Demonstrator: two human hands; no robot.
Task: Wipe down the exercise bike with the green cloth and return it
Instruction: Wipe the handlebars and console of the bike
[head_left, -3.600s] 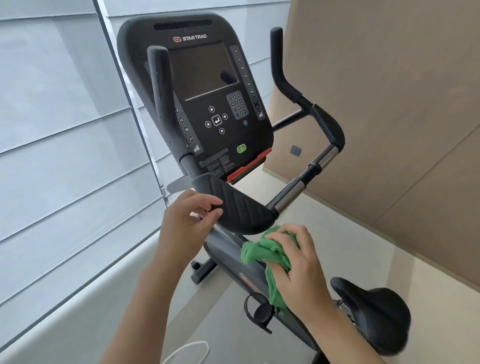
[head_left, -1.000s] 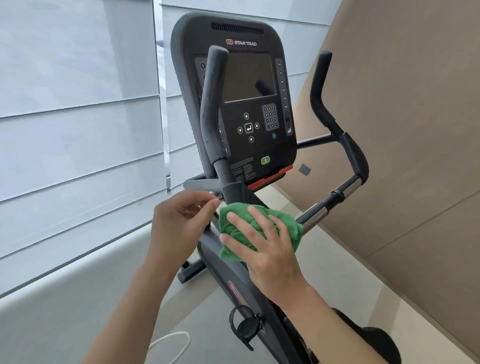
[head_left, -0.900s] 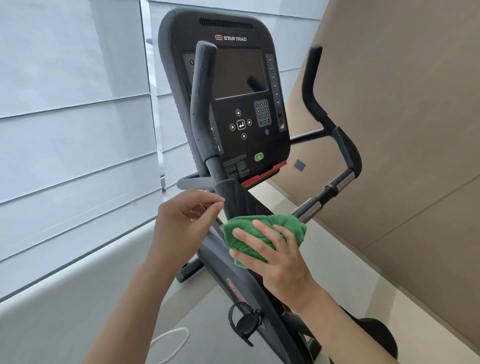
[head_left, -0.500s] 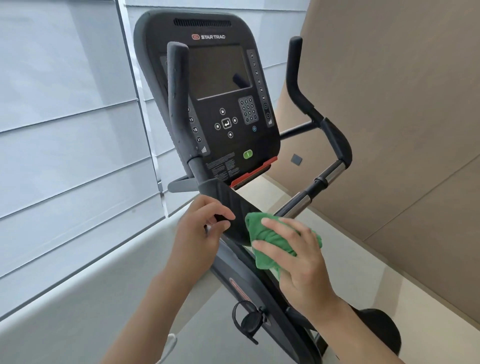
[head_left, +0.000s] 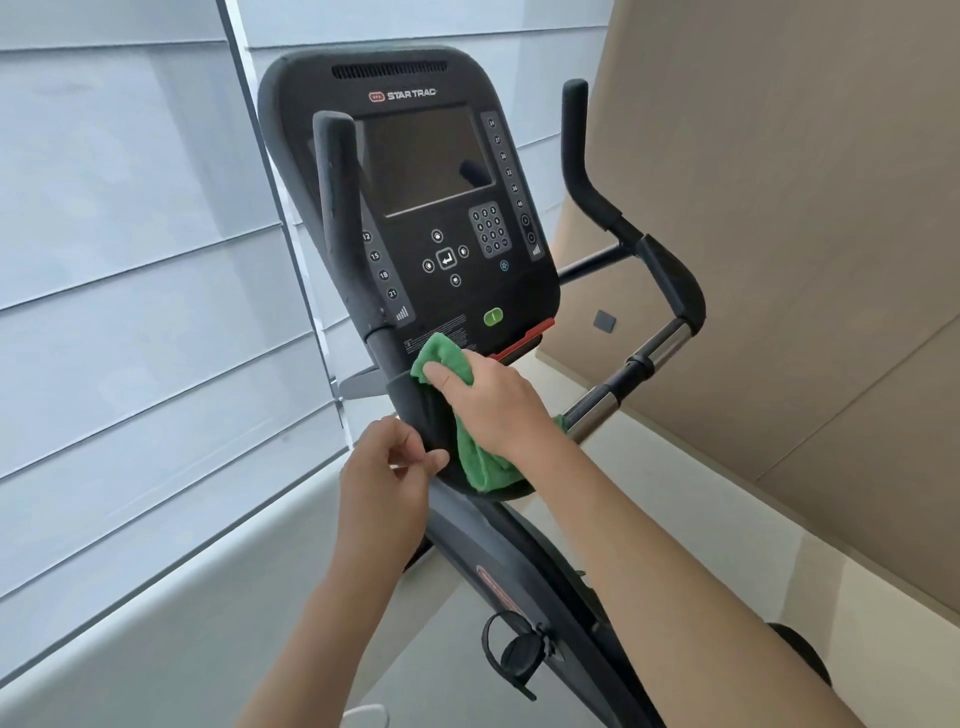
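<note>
Green cloth (head_left: 447, 358), gripped in my right hand (head_left: 483, 395), has climbed from under the console (head_left: 410, 208) onto its lower edge, wiping higher now, while my left hand (head_left: 387, 478) pinches the shroud rim.

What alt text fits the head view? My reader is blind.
A right hand presses a green cloth against the lower edge of an exercise bike's console, while the left hand touches the dark tray below it.
</note>
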